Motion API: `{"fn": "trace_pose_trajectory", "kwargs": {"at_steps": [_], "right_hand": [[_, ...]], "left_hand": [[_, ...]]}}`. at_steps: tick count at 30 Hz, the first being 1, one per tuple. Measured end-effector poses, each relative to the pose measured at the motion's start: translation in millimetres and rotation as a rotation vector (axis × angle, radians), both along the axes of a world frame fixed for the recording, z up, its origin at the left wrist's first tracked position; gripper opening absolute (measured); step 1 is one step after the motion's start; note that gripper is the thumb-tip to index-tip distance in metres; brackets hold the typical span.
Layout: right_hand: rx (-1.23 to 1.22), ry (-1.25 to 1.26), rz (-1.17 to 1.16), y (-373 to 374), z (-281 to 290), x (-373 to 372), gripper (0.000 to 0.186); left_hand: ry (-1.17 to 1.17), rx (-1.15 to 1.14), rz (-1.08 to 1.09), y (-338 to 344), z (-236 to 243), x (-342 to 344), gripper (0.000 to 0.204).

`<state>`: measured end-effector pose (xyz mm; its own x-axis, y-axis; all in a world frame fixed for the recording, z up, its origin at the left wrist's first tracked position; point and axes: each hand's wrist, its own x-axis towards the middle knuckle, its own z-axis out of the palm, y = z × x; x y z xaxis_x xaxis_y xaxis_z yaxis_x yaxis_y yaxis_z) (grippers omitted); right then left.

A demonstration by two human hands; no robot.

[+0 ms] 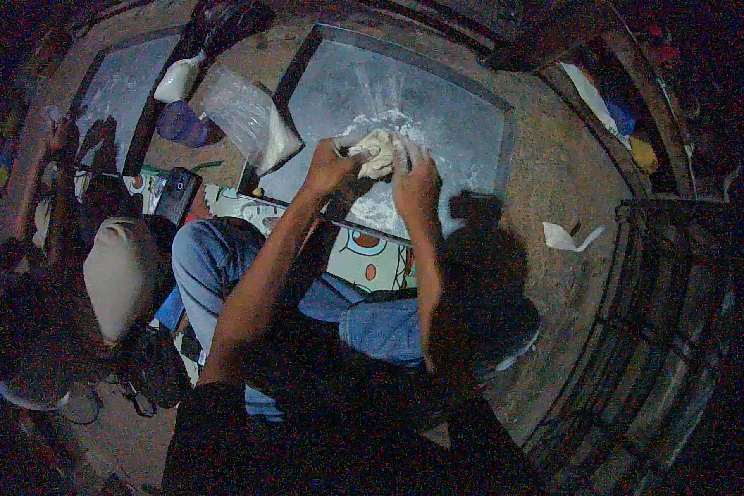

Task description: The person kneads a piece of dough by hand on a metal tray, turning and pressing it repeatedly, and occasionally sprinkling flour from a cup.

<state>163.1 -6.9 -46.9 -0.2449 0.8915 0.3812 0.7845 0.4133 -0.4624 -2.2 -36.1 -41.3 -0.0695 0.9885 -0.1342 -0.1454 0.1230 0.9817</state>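
A pale, lumpy piece of dough [378,155] is held between my two hands, over a dark-rimmed grey board [322,91]. My left hand [332,168] grips its left side, the thumb pressing on top. On the other side my right hand [415,169] closes its fingers on the dough's edge. White flour [380,207] is dusted over the board around the dough, thickest just beyond and just below it. Parts of the fingers are hidden behind the dough.
Left of the board lie a clear plastic bag [238,112] with pale contents, a knotted white bag [176,81] and a purple bundle [182,124]. A phone [175,194] rests near a person's knee [120,273]. A second board [132,74] stands farther left; folded white paper [572,237] lies right.
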Motion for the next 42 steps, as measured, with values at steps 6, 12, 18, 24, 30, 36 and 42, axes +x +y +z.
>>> {"fn": "trace_pose_trajectory", "kwargs": {"at_steps": [6, 12, 18, 24, 30, 36, 42], "right_hand": [[-0.461, 0.175, -0.095, -6, -1, -13, 0.035], [-0.388, 0.228, -0.228, -6, 13, -9, 0.040], [-0.445, 0.191, -0.311, 10, -10, 9, 0.037], [-0.449, 0.073, -0.308, 17, -26, 18, 0.038], [-0.370, 0.327, -0.144, 19, -36, 20, 0.043], [-0.639, 0.775, -0.091, 21, -59, 29, 0.028], [-0.944, 1.125, 0.297, 19, -28, 20, 0.042]], "left_hand": [[0.384, 0.201, -0.223, -3, -43, 12, 0.033], [-0.201, 0.015, -0.153, -2, -34, 35, 0.028], [0.239, 0.008, -0.260, -1, 5, 16, 0.019], [0.580, 0.072, -0.063, -5, 20, 22, 0.025], [0.230, -0.161, -0.112, -9, -23, 32, 0.033], [-0.132, -0.205, -0.096, -6, 3, 35, 0.047], [0.156, 0.209, 0.052, -7, -15, 14, 0.035]]}}
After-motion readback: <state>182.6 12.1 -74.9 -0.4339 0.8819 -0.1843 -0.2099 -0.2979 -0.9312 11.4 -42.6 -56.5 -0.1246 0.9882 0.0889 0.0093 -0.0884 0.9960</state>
